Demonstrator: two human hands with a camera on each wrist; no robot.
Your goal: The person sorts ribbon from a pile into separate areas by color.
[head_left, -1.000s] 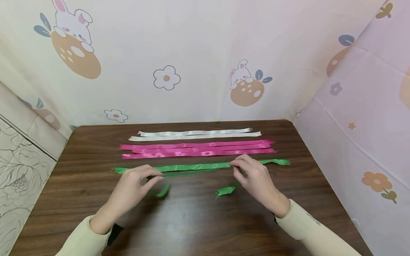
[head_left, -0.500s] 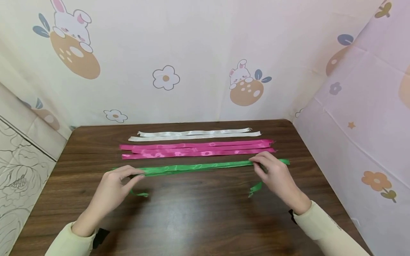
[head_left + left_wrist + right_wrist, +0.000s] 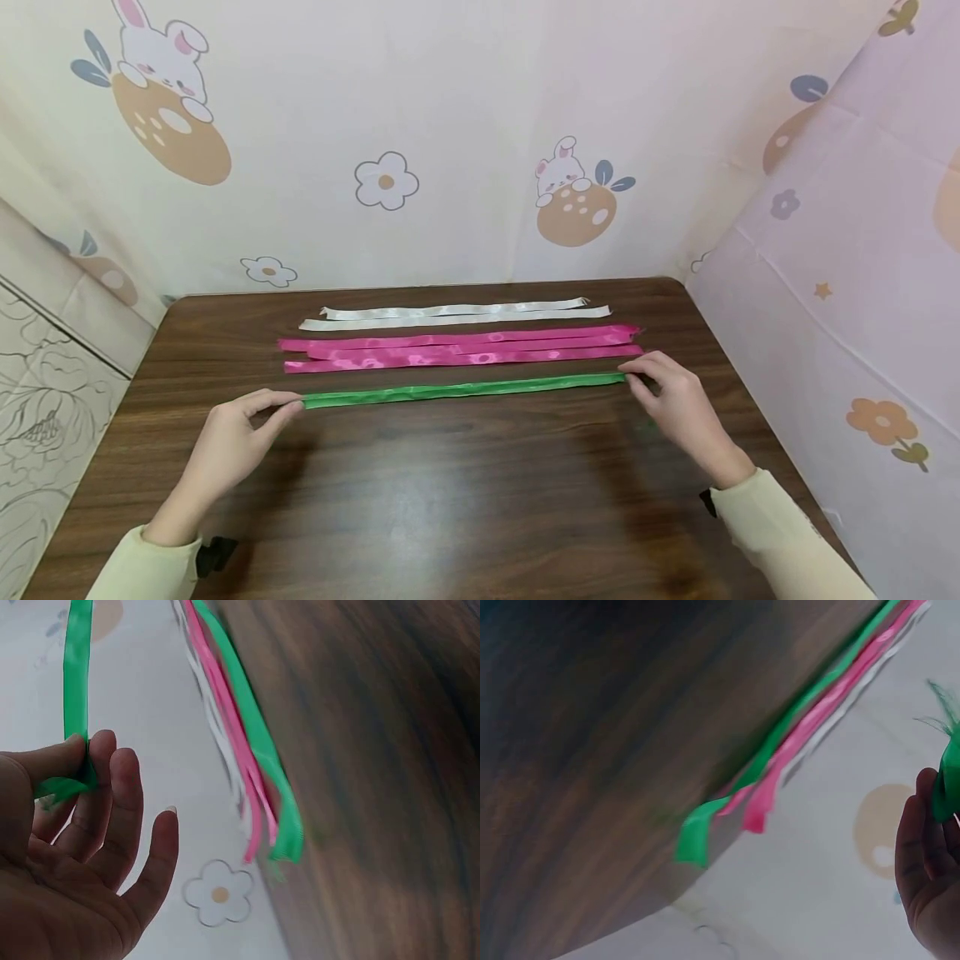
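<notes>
A green ribbon (image 3: 465, 389) is stretched straight between my two hands, raised off the table. My left hand (image 3: 228, 437) pinches it near one end between thumb and fingertips; a short frayed tail hangs below the thumb in the left wrist view. At the other end my right hand (image 3: 681, 410) pinches it, and its frayed tip sticks up at the edge of the right wrist view. A second green ribbon (image 3: 251, 727) lies flat on the table, mostly hidden behind the held one in the head view.
Beyond the green lie several pink ribbons (image 3: 420, 361) side by side, then white ribbons (image 3: 450, 320) near the back edge. All rest on a dark wooden table (image 3: 442, 500). A printed cloth (image 3: 465, 100) hangs behind and to the right.
My hands have spread apart along the green ribbon, left hand leftward and right hand rightward, pulling it straight. The dangling ends have shortened. Pink and white ribbons lie as before.
</notes>
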